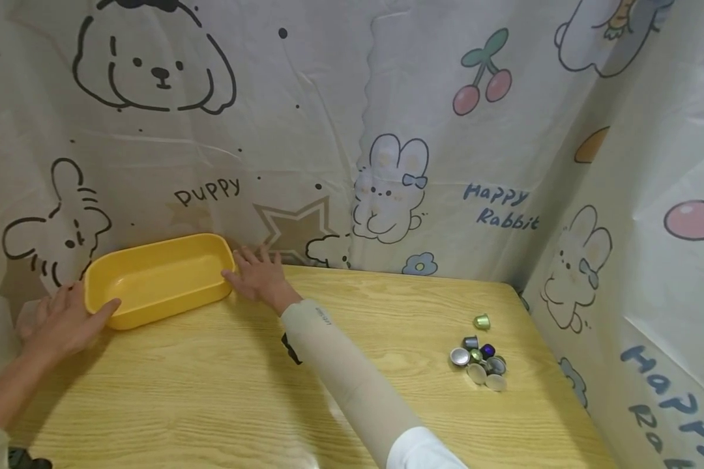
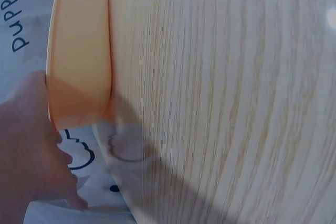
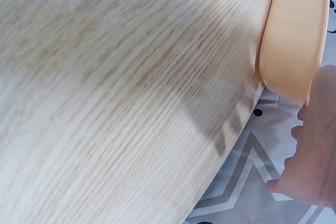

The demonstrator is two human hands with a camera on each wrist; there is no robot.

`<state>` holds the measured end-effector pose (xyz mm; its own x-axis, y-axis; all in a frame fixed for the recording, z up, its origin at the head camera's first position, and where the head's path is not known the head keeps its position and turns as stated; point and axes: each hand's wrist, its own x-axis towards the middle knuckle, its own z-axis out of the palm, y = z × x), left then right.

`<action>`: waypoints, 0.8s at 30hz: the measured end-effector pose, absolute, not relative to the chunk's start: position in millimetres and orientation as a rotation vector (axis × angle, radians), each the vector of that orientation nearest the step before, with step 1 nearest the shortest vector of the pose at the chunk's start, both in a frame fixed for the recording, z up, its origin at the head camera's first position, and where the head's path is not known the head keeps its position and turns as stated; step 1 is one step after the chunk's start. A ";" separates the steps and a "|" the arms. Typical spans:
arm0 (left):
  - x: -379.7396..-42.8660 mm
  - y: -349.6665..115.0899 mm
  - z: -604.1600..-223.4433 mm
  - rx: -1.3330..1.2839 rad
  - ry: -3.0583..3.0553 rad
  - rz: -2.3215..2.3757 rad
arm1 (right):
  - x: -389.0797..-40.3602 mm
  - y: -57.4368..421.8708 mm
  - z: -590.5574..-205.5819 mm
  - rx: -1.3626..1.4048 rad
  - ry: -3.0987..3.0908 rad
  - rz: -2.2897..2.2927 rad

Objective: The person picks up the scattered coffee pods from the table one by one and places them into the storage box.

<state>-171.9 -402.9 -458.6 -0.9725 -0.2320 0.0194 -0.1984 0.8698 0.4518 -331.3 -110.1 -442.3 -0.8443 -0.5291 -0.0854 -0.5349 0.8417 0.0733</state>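
Tray (image 1: 182, 307): yellow, smooth, oblong, corners rounded, walls low. Sits at the far left of the table (image 1: 211, 391), beside the hanging sheet (image 1: 305, 98). Table surface: yellowish, streaked wood grain. Sheet: creased, printed with animal outlines and lettering. Small capsules (image 1: 476, 373), cup-shaped, some with a metallic sheen, cluster at table right; one green capsule (image 1: 482, 322) lies just beyond them. Left hand (image 1: 64, 326): wide, thumb spread from fingers, touching the tray's left end. Right hand (image 1: 261, 277): wide, fingers splayed, thumb against the tray's right end.
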 end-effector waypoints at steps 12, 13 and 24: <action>-165.4 -411.4 -458.0 0.269 -3.059 -0.803 | -329.6 -111.8 -443.4 -0.799 2.953 0.087; -165.5 -412.1 -457.2 0.263 -3.067 -0.811 | -329.6 -111.6 -442.8 -0.799 2.950 0.077; -167.8 -410.7 -451.8 0.204 -3.140 -0.824 | -325.7 -102.5 -433.1 -0.852 2.908 0.047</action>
<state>-167.8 -410.7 -451.8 -0.9860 -0.0930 -0.1385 -0.1490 0.8643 0.4804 -325.7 -102.5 -433.1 -0.8364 -0.5359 -0.1153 -0.5394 0.8421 -0.0012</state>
